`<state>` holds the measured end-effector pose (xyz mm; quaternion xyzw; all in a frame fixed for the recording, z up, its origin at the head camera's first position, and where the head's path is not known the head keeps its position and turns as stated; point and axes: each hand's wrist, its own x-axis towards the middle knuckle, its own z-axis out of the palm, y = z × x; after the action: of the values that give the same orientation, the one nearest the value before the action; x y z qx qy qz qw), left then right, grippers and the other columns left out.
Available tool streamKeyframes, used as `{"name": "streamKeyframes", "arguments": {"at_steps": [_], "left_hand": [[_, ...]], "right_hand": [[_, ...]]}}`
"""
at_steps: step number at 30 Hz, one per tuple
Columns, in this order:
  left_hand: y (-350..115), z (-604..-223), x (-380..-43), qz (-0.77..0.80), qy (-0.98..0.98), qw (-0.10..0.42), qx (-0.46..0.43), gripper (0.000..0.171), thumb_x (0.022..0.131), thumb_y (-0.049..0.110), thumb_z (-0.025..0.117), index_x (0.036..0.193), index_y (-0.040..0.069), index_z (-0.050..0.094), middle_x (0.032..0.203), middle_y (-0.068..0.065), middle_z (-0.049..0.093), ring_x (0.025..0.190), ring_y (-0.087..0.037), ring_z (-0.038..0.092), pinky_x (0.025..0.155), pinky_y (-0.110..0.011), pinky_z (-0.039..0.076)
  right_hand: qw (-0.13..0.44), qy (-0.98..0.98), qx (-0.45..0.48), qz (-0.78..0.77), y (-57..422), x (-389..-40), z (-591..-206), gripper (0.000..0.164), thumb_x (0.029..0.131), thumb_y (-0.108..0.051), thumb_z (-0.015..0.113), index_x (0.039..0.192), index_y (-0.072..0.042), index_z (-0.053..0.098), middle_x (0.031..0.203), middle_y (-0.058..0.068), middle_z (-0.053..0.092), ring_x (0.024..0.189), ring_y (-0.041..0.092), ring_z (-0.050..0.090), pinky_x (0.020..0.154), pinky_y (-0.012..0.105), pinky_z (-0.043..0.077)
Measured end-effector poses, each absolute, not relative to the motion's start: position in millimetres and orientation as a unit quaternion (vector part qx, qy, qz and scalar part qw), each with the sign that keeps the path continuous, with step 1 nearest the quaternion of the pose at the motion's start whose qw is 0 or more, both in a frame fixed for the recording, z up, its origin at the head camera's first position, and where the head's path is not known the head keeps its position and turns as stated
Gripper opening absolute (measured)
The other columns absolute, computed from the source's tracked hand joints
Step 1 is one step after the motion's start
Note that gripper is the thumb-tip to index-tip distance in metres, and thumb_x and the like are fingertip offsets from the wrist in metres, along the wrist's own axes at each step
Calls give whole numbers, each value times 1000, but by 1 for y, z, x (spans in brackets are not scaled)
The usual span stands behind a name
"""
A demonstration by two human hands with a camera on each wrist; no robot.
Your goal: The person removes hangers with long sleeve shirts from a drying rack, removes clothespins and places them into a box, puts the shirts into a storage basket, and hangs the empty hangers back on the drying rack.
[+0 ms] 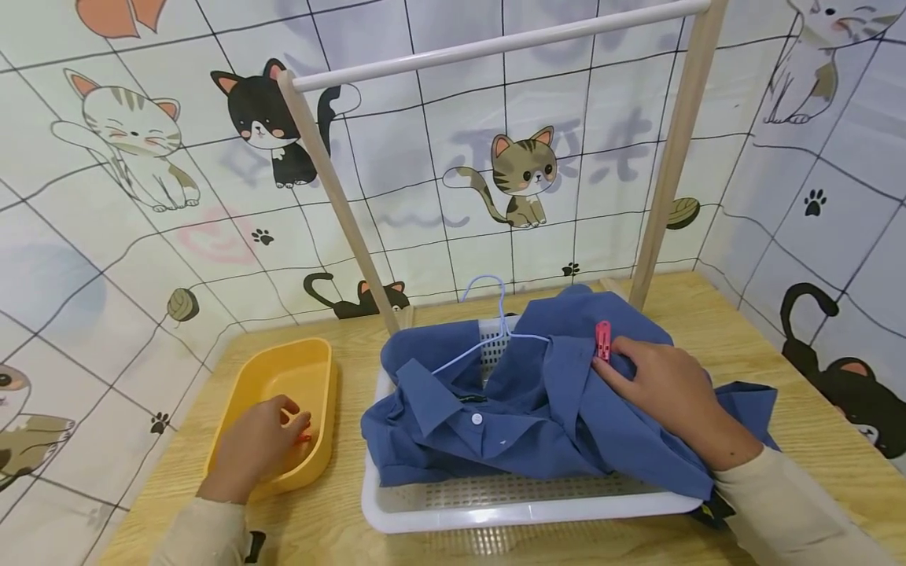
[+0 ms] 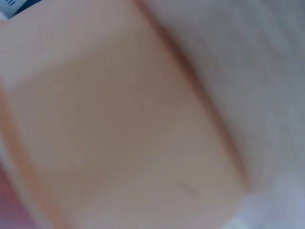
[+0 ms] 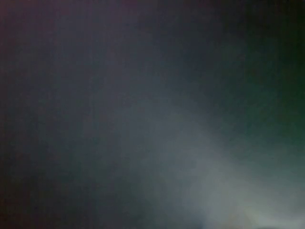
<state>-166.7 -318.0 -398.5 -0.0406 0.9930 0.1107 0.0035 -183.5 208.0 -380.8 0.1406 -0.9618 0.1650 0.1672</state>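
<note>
A blue shirt (image 1: 510,440) with a collar and white button lies bunched over a white plastic basket (image 1: 453,515). The hook of a light-blue wire hanger (image 1: 503,306) stands up from its neck. At the shirt's right shoulder, my right hand (image 1: 665,393) pinches a pink clothespin (image 1: 602,339) between thumb and forefinger, close against the cloth. My left hand (image 1: 258,440) reaches into a yellow tray (image 1: 322,393), fingers curled around a small red clothespin (image 1: 304,435), mostly hidden. Blurred skin and sleeve fill the left wrist view; the right wrist view is dark.
Behind the basket rises a rack with wooden posts (image 1: 668,173) and a white crossbar (image 1: 495,45). Everything stands on a wood-grain table (image 1: 354,503). Cat-patterned wall covering (image 1: 439,181) encloses the back and both sides. A dark item (image 1: 715,507) shows beside the basket's front right corner.
</note>
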Motion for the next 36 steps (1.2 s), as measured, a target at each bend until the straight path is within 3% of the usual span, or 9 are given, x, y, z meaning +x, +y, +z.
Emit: {"name": "streamKeyframes", "arguments": {"at_steps": [7, 16, 25, 36], "left_hand": [[-292, -366, -173, 107, 990, -82, -27, 29, 98, 33, 58, 106, 8, 71, 102, -10, 74, 76, -21, 65, 55, -31, 47], [-234, -335, -180, 107, 979, -169, 35, 25, 98, 30, 57, 99, 11, 73, 94, -5, 74, 59, -15, 53, 50, -28, 40], [-179, -306, -193, 103, 965, -211, 121, 21, 97, 31, 61, 99, 14, 74, 92, -3, 74, 68, -21, 62, 56, -32, 47], [-110, -287, -201, 71, 942, -238, 228, 20, 98, 31, 61, 95, 17, 74, 90, 2, 74, 78, -18, 67, 71, -40, 53]], "right_hand": [[165, -963, 140, 161, 209, -184, -380, 25, 91, -39, 70, 85, -15, 62, 55, -3, 40, 50, 12, 40, 48, 30, 26], [169, -961, 141, 167, 209, -184, -381, 25, 91, -36, 70, 83, -15, 61, 54, -4, 39, 49, 12, 39, 47, 29, 26], [174, -961, 140, 165, 209, -184, -382, 25, 90, -36, 71, 82, -15, 60, 54, -3, 38, 49, 13, 38, 47, 29, 24], [166, -962, 139, 167, 208, -185, -380, 25, 91, -38, 70, 86, -15, 63, 55, -4, 40, 50, 13, 39, 47, 30, 25]]}}
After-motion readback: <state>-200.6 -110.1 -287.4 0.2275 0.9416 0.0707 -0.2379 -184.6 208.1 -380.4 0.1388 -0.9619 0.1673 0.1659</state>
